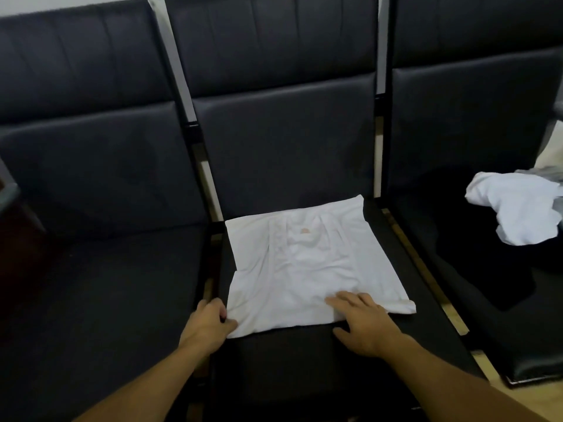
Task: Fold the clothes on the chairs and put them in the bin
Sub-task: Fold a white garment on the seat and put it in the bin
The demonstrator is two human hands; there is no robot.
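Note:
A white garment [307, 263], folded into a rough square, lies flat on the seat of the middle black chair [283, 360]. My left hand [210, 322] grips its near left corner, fingers curled round the edge. My right hand [362, 321] lies flat with straight fingers on the garment's near right part, pressing it down. On the right chair [493, 345] sits a crumpled white garment [518, 208] on top of a black garment [475, 239]. No bin is in view.
Three black padded chairs stand side by side with narrow gaps between them. The left chair [100, 284] has a bare seat. Light wooden floor [527, 400] shows at the lower right. A grey cloth [545, 172] peeks in at the right edge.

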